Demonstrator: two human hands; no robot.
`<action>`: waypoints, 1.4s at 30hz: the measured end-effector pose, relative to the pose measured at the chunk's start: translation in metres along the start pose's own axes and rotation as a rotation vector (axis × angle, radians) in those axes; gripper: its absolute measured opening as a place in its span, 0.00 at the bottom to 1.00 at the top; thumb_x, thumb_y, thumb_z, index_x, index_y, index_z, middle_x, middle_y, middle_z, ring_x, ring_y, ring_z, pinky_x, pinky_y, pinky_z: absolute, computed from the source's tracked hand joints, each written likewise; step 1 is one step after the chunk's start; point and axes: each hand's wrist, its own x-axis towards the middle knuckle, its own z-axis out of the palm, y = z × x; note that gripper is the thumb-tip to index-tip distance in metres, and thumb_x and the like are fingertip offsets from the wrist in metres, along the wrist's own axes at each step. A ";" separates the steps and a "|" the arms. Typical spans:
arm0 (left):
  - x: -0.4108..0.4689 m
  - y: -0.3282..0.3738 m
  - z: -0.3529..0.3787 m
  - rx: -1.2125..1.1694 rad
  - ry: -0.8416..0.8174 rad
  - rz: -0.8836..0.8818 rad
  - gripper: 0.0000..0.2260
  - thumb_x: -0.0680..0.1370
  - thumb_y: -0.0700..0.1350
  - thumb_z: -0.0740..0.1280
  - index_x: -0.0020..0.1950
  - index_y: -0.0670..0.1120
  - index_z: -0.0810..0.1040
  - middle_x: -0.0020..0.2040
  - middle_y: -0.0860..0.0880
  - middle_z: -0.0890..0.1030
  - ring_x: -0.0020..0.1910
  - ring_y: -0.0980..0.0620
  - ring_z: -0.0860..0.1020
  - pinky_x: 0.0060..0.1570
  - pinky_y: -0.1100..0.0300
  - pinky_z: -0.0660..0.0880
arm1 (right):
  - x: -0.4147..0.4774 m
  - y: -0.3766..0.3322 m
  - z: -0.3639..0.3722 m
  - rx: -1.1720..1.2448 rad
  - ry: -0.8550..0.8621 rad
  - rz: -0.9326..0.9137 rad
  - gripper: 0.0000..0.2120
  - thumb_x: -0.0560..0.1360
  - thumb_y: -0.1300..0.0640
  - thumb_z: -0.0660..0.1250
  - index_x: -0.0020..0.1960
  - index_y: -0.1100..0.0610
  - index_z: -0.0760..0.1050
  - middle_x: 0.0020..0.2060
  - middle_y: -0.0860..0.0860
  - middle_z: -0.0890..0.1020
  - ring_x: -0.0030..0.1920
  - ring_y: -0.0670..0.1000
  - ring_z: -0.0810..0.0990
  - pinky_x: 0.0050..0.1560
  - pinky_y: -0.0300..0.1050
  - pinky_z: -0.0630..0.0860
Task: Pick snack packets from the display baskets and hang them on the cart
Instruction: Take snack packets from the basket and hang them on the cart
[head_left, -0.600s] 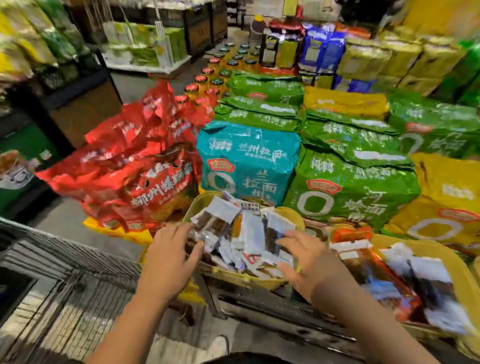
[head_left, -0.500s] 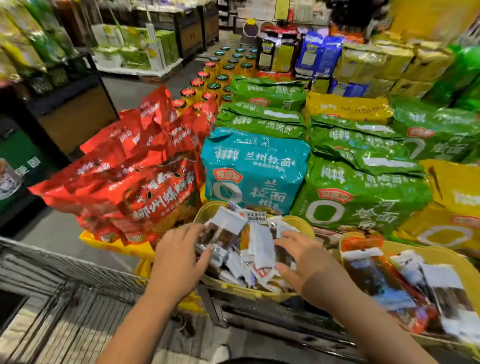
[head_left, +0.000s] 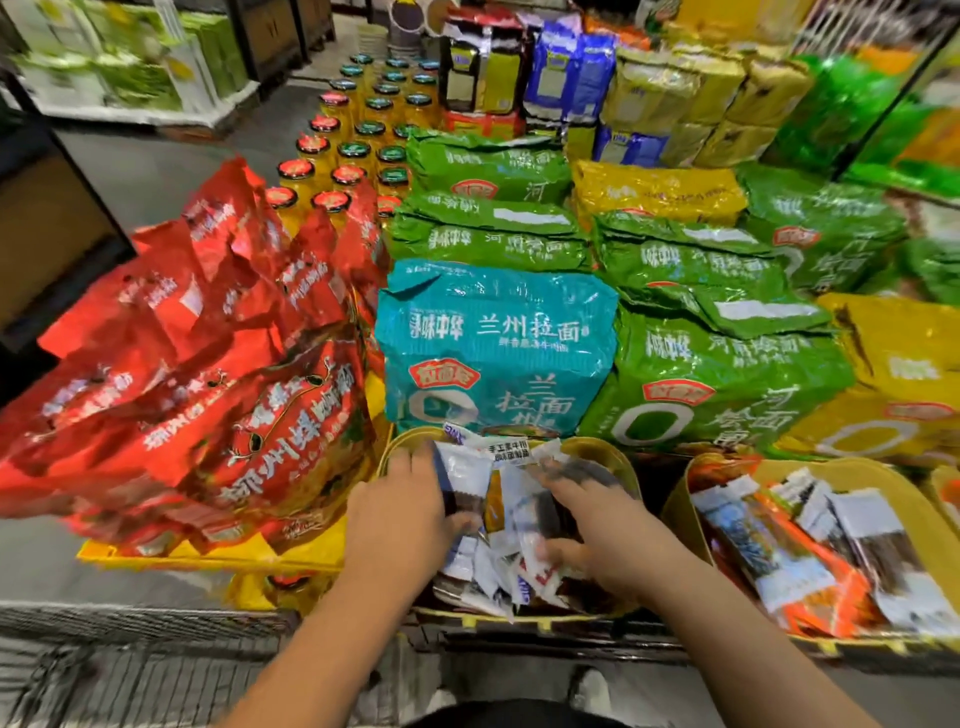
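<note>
A round yellow display basket (head_left: 615, 457) in front of me holds several small snack packets (head_left: 501, 512), white-topped with dark contents. My left hand (head_left: 400, 512) reaches into the basket's left side, fingers against the packets. On the right side my right hand (head_left: 597, 530) lies in the pile, its fingers curled around some packets. Motion blur hides how firm either grip is. The wire cart (head_left: 130, 670) shows at the bottom left, below my left forearm.
A second yellow basket (head_left: 810, 470) of longer snack packets stands to the right. Behind are teal (head_left: 498, 343), green (head_left: 717, 374) and yellow noodle bags, with red bags (head_left: 208, 364) piled left. Jars (head_left: 358, 135) stand further back. Grey floor lies at left.
The view has moved closer to the basket. Both hands have pushed deeper into the packet pile, the right hand curling around packets.
</note>
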 end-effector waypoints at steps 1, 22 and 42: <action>0.000 -0.001 0.002 -0.046 0.006 0.005 0.48 0.73 0.71 0.67 0.81 0.46 0.51 0.72 0.48 0.68 0.67 0.46 0.74 0.58 0.52 0.73 | 0.002 0.000 -0.001 0.000 -0.007 -0.001 0.39 0.78 0.40 0.68 0.81 0.46 0.52 0.79 0.48 0.61 0.78 0.55 0.59 0.74 0.52 0.62; -0.027 -0.030 0.004 -1.239 0.155 -0.205 0.15 0.79 0.40 0.70 0.66 0.48 0.77 0.56 0.56 0.82 0.48 0.70 0.79 0.40 0.78 0.71 | 0.018 0.010 -0.011 0.085 0.246 -0.253 0.20 0.69 0.41 0.76 0.44 0.49 0.67 0.41 0.45 0.76 0.49 0.46 0.73 0.66 0.47 0.61; -0.028 -0.004 0.002 -1.738 -0.279 -0.211 0.20 0.73 0.45 0.71 0.65 0.47 0.78 0.59 0.45 0.85 0.58 0.45 0.84 0.59 0.46 0.79 | 0.005 -0.017 0.000 1.723 0.222 0.215 0.13 0.75 0.58 0.73 0.55 0.65 0.80 0.49 0.63 0.86 0.47 0.62 0.86 0.52 0.62 0.83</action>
